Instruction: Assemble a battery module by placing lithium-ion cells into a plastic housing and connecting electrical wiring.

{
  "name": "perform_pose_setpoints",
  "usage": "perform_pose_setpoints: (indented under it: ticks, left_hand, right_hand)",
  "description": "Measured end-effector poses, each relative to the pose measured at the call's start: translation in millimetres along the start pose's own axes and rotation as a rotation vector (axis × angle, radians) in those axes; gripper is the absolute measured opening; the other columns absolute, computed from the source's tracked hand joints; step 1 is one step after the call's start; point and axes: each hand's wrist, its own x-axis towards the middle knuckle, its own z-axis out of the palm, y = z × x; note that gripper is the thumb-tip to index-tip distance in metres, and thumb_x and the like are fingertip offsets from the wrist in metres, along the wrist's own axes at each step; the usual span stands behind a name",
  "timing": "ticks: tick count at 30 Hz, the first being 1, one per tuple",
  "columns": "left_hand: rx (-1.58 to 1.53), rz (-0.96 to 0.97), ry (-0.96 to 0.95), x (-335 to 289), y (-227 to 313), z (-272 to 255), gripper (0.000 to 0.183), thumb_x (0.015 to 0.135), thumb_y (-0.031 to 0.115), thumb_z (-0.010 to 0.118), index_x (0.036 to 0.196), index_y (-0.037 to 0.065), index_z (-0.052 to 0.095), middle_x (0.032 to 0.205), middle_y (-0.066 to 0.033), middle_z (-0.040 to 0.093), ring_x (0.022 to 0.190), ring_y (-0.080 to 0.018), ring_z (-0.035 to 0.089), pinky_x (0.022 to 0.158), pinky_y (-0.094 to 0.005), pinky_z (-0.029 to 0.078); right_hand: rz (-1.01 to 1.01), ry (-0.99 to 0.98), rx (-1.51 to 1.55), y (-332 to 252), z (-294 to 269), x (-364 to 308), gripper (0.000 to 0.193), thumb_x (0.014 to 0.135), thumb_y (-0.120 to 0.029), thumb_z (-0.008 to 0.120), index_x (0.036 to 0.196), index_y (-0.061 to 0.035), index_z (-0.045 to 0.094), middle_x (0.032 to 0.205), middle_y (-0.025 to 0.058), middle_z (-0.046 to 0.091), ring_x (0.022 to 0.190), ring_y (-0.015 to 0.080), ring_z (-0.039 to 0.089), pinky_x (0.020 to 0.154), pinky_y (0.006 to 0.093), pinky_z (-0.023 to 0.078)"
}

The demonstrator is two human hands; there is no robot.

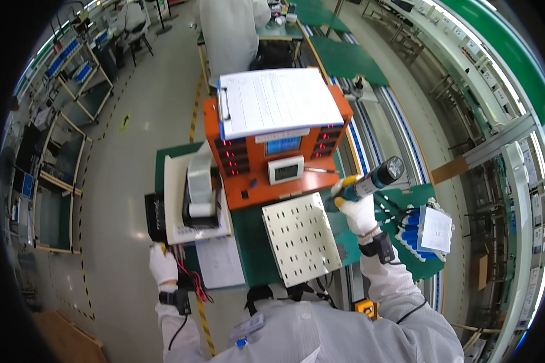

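Fingers of your left hand sit at the left edge of the bench; whether they pinch anything, I cannot tell. One black box lies just beyond them; red wires, too tangled to count, trail just to their right. One orange box stands toward the far edge, with one slotted plate before it. Your right hand, the nearer to the plate, has its fingers wrapped around one power tool, its long axis slanting away rightward. One blue pack lies toward the right edge.
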Motion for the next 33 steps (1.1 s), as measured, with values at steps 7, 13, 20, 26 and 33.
perform_pose_setpoints:
  ticks: [7, 13, 20, 26, 33]
  left_hand:
    - [0.154, 0.043, -0.395, -10, -66, 51, 0.021, 0.087, 0.010, 0.052, 0.100, 0.003, 0.067, 0.101, -0.0240, 0.067, 0.096, -0.0430, 0.065, 0.084, -0.0482, 0.054]
    - [0.147, 0.045, -0.392, -6, -63, 63, 0.021, 0.088, 0.010, 0.051, 0.098, 0.004, 0.068, 0.096, -0.0224, 0.067, 0.091, -0.0413, 0.066, 0.079, -0.0479, 0.054]
    - [0.082, 0.004, -0.218, -14, -63, 50, 0.017, 0.082, 0.005, 0.059, 0.099, 0.003, 0.063, 0.094, -0.0216, 0.064, 0.094, -0.0405, 0.065, 0.082, -0.0483, 0.053]
    - [-0.064, -0.005, -0.146, -12, -64, 31, 0.014, 0.080, 0.002, 0.061, 0.094, 0.002, 0.059, 0.093, -0.0206, 0.063, 0.091, -0.0407, 0.063, 0.079, -0.0476, 0.050]
    - [-0.056, 0.068, -0.061, -13, -58, 23, 0.012, 0.076, 0.004, 0.070, 0.085, 0.002, 0.063, 0.087, -0.0185, 0.064, 0.085, -0.0390, 0.063, 0.076, -0.0460, 0.050]
  right_hand:
    - [0.016, 0.070, -0.066, -5, 19, -1, 0.032, 0.068, 0.010, 0.067, 0.095, -0.0066, 0.060, 0.090, 0.0010, 0.063, 0.083, 0.0137, 0.061, 0.078, 0.0293, 0.051]
    - [0.019, 0.148, -0.107, -5, 25, 0, 0.029, 0.067, 0.008, 0.066, 0.092, -0.0039, 0.061, 0.088, 0.0050, 0.065, 0.083, 0.0168, 0.062, 0.080, 0.0307, 0.050]
    - [0.010, 0.102, -0.092, -6, 19, 3, 0.032, 0.066, 0.011, 0.066, 0.093, -0.0040, 0.060, 0.089, 0.0044, 0.065, 0.083, 0.0163, 0.062, 0.078, 0.0315, 0.050]
    - [-0.056, 0.085, -0.047, -18, 16, -5, 0.034, 0.065, 0.012, 0.067, 0.093, -0.0052, 0.059, 0.088, 0.0037, 0.064, 0.082, 0.0150, 0.062, 0.075, 0.0308, 0.051]
    - [-0.034, 0.058, 0.057, -27, -6, -12, 0.038, 0.064, 0.010, 0.065, 0.098, -0.0050, 0.059, 0.093, 0.0065, 0.064, 0.090, 0.0217, 0.063, 0.087, 0.0371, 0.051]
